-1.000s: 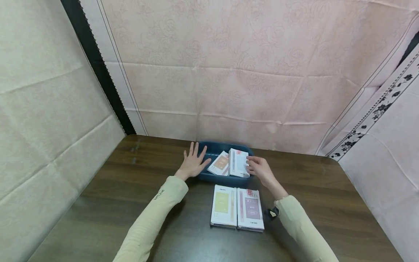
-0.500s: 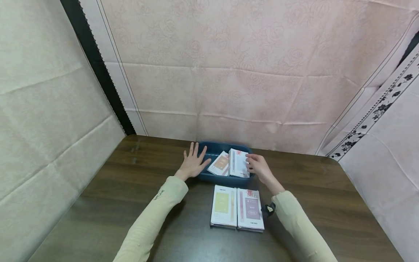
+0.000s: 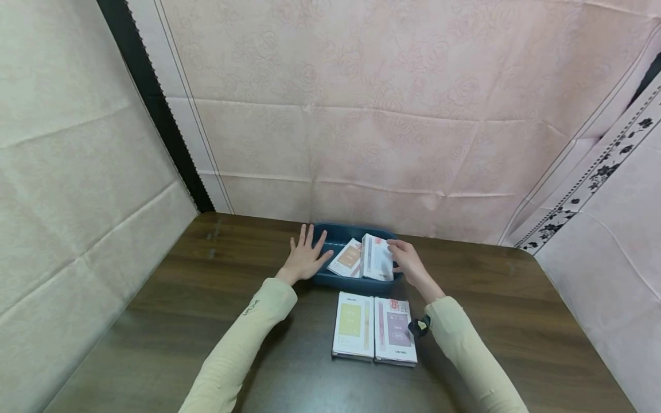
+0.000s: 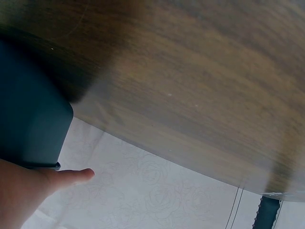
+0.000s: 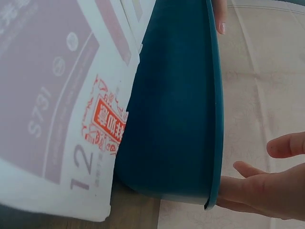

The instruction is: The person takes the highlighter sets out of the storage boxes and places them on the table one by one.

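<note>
A dark blue plastic bin at the back of the table holds flat white boxes. My left hand lies on the bin's left end, fingers spread. My right hand reaches in at the right end, fingertips right at the right edge of a white box. In the right wrist view the thumb stands apart from the fingers, and the rim hides the fingertips. A box with an orange panel leans beside it. In front lie a box with a yellow-green panel and one with a purple panel.
The brown wooden table ends just behind the bin, where a pinkish patterned cloth hangs. Pale cloths also hang at the left and right. A small black device is at the right cuff.
My right hand shifts slightly left and up along the white box's right edge, and that box tilts a little. The left hand and the two front boxes stay put.
</note>
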A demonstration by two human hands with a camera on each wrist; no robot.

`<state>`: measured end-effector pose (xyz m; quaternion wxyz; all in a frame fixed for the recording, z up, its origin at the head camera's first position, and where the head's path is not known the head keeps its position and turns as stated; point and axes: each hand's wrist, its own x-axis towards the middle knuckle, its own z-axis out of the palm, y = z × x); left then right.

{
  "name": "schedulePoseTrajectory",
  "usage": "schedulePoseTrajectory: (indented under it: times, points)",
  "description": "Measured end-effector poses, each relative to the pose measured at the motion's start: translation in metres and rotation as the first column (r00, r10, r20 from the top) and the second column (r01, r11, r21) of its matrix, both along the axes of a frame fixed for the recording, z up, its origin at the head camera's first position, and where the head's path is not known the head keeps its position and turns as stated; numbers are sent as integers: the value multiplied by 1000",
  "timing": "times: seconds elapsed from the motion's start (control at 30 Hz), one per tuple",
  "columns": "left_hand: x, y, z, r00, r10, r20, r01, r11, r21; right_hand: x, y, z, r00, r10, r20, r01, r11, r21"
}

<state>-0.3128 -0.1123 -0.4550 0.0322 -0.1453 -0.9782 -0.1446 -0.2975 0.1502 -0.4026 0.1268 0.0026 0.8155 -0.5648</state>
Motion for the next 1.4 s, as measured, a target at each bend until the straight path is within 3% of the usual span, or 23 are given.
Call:
schedulePoseTrajectory:
  times: [0.47, 0.7, 0.9, 1.07, 1.4]
  points:
    - [0, 0, 0, 1000, -4, 4, 4, 1000, -1, -7, 2, 4, 989, -16, 150, 24, 998, -54]
    - [1, 0, -1, 1000, -4, 1, 4, 1000, 3, -8, 1, 8, 977, 19, 214, -6, 998, -64]
    - [1, -1, 0, 1000, -6, -2, 6, 1000, 12, -9, 0, 8, 979, 35, 203, -27, 999, -41]
    - [1, -1, 1, 1000, -7, 10, 7, 1000, 6, -5, 0, 7, 989, 38, 144, -37, 999, -11]
    - [1, 0, 2, 1000, -3, 24, 2, 1000, 7, -3, -2, 3, 997, -20, 74, 25, 998, -63]
